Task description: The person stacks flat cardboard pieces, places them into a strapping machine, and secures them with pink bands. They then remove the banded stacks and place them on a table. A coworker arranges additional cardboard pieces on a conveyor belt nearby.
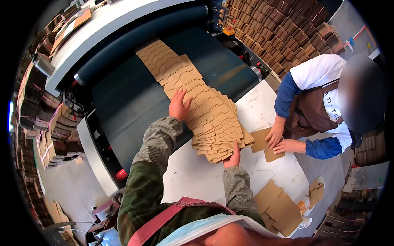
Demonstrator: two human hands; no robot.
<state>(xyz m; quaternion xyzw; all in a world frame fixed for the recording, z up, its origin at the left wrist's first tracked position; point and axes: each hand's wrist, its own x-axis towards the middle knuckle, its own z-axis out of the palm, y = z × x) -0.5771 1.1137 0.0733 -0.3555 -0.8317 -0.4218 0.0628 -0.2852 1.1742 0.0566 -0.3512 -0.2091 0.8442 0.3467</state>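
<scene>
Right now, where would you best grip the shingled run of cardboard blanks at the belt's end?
Probably by its two flanks. The blanks overlap in a loose fan, so squeeze inward from both sides: left hand on the far-left edge, right hand at the near end.

- A cardboard box factory floor: a wide dark teal conveyor belt on a white-framed machine carries overlapping flat brown cardboard blanks.
- Bundled stacks of brown folded cartons fill the surrounding floor.
- A scuffed white tabletop adjoins the belt.

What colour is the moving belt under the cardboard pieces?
Dark teal-blue belt, seen in the head view.
</scene>
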